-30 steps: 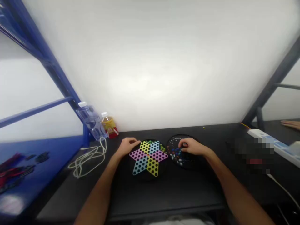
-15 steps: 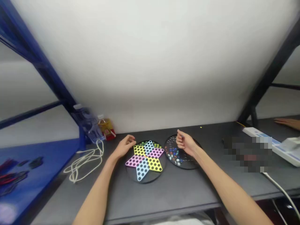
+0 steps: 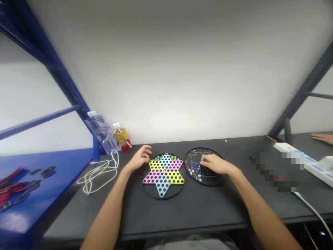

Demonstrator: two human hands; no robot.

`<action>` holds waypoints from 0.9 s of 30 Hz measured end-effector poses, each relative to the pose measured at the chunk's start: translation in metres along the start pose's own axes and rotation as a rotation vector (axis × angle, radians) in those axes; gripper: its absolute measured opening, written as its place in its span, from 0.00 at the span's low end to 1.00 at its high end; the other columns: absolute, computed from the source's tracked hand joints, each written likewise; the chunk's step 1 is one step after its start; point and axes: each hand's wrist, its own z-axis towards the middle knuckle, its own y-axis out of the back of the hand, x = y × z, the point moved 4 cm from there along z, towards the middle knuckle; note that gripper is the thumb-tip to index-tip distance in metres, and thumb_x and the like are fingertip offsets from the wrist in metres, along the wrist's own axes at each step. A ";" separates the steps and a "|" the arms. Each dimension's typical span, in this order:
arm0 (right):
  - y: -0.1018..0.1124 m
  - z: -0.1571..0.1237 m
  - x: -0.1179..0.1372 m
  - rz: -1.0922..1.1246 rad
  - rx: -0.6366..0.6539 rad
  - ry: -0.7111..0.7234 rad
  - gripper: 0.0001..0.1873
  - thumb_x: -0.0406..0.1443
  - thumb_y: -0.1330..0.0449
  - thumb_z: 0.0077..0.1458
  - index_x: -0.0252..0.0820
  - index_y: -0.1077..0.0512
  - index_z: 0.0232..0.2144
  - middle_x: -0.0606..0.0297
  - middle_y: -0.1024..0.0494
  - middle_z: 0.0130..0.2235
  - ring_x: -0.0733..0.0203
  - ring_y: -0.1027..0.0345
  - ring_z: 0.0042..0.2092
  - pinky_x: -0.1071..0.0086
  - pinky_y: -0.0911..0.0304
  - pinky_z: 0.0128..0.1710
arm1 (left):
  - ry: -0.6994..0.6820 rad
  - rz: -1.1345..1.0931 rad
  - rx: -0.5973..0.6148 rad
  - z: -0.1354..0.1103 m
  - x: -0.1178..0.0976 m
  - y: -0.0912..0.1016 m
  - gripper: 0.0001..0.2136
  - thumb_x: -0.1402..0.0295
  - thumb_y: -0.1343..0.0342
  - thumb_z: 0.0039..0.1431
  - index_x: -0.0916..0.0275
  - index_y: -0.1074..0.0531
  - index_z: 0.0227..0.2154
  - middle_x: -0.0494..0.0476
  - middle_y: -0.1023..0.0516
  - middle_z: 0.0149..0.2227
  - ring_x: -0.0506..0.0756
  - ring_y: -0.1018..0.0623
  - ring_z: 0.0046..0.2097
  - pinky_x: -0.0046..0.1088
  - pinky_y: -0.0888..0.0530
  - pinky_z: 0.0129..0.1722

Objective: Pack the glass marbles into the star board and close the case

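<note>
A round Chinese checkers board point(image 3: 163, 180) with a pink, yellow and light blue star lies on the dark table; green and yellow marbles point(image 3: 174, 158) show along its far edge. My left hand point(image 3: 140, 159) rests beside the board's far left rim, fingers loosely bent and apart, holding nothing visible. To the right is a round black tray point(image 3: 213, 180) with red, blue and white marbles point(image 3: 194, 171) gathered in its left part. Over this tray my right hand point(image 3: 214, 164) points its closed fingertips down to the left, close to the marbles. Whatever is between those fingertips is hidden.
A tangled white cable point(image 3: 100, 175) lies left of the board. Behind it stand a clear bottle point(image 3: 102, 133) and a yellow-red bottle point(image 3: 122, 139). A power strip point(image 3: 309, 165) is at the right, near another person's hand point(image 3: 322, 138). Red-black tools point(image 3: 15, 189) lie on a blue surface.
My right hand has turned from raised, curled fingers to fingertips lowered toward the marbles in the tray. My left hand stays by the board, its fingers slightly more spread. The view has shifted a little.
</note>
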 end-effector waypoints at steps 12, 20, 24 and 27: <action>-0.013 -0.003 0.009 -0.134 0.055 -0.094 0.16 0.46 0.48 0.62 0.42 0.28 0.33 0.59 0.24 0.32 0.56 0.31 0.33 0.69 0.47 0.32 | 0.015 0.067 -0.094 0.003 0.004 0.001 0.28 0.76 0.46 0.41 0.61 0.35 0.50 0.55 0.26 0.39 0.49 0.28 0.29 0.28 0.29 0.31; 0.008 -0.008 0.012 0.347 0.024 -0.028 0.15 0.45 0.45 0.59 0.40 0.29 0.30 0.65 0.30 0.27 0.64 0.40 0.28 0.72 0.48 0.26 | 0.018 0.074 -0.109 0.004 0.007 0.002 0.28 0.77 0.47 0.39 0.62 0.34 0.49 0.55 0.26 0.38 0.50 0.27 0.29 0.28 0.29 0.31; 0.019 -0.011 0.007 0.938 0.016 -0.094 0.16 0.49 0.44 0.58 0.42 0.32 0.35 0.76 0.48 0.20 0.71 0.60 0.20 0.75 0.62 0.18 | 0.009 0.073 -0.104 0.003 0.006 0.000 0.28 0.77 0.48 0.39 0.62 0.34 0.49 0.55 0.26 0.37 0.50 0.27 0.30 0.28 0.29 0.31; 0.022 -0.006 0.005 1.235 -0.091 -0.055 0.14 0.46 0.42 0.57 0.41 0.31 0.37 0.76 0.50 0.20 0.71 0.64 0.20 0.75 0.64 0.17 | 0.007 0.069 -0.105 0.003 0.005 0.000 0.28 0.77 0.48 0.39 0.62 0.34 0.49 0.55 0.26 0.37 0.50 0.28 0.29 0.28 0.30 0.30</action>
